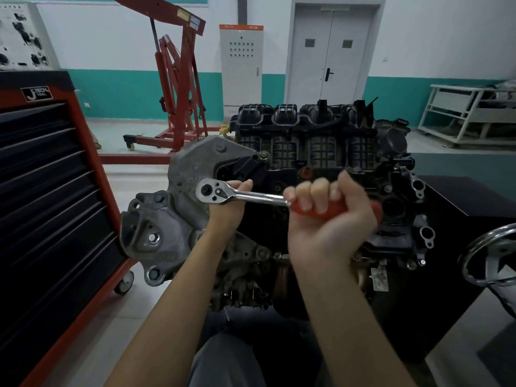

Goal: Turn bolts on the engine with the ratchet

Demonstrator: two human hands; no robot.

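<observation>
From here I cannot see what sits under the head of the ratchet (213,191); my left hand (227,209) is behind it and covers that place. Most of the red handle (332,210) is hidden inside my right hand (329,219), only small parts show. My two forearms hide the lower middle of the engine (321,152), and this part is also very dark, so I cannot tell the details there. The tool cabinet (53,208) is cut by the left edge. The chrome wheel (494,255) is cut by the right edge. The label on the hoist (178,79) is too small to read.
</observation>
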